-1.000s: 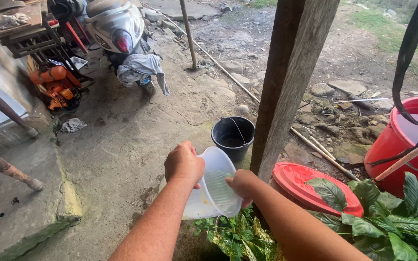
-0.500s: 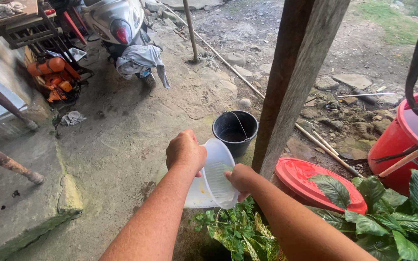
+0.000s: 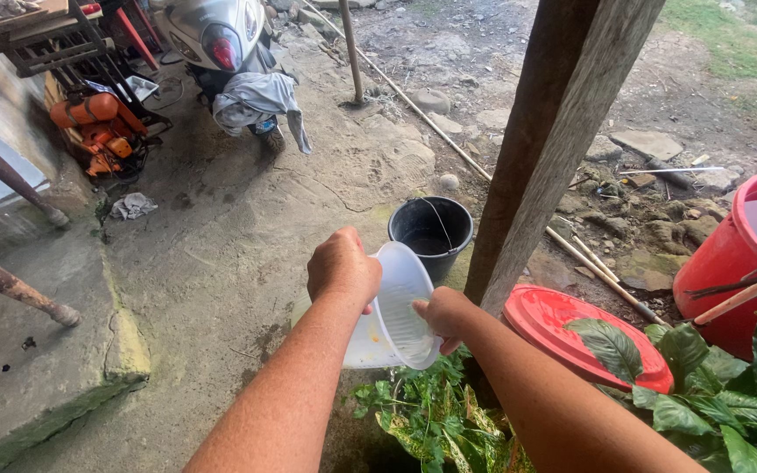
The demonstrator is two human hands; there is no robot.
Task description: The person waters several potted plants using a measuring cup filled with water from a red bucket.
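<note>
Translucent white plastic tub (image 3: 396, 307), round, tipped on its side with the mouth facing the camera and to the right; ribbed inner bottom visible, a yellowish smear on the lower outside wall. It is held in the air over the concrete edge, just above the green plant (image 3: 435, 420) and near the black bucket (image 3: 429, 233). Left hand (image 3: 342, 267) is wrapped around the tub's far rim from above, fingers closed on it. Right hand (image 3: 444, 317) pinches the near rim, thumb inside, also closed on it. Count: one tub, two hands, one black bucket, one red bucket (image 3: 729, 263) with water in it, one red lid (image 3: 562, 333) lying flat beside the wooden post (image 3: 554, 149), one scooter (image 3: 221, 44) with a grey cloth (image 3: 256, 101) draped on it, one orange machine (image 3: 98, 131) at left, two rusty pipes (image 3: 10, 293) at the left edge. Versus half a second back: the tub sits slightly higher and a bit further right in the view, tilt about the same, both grips unchanged; the camera has shifted so the black bucket and red lid sit a little lower and to the right. The buckets and lid themselves have not moved on the ground.
</note>
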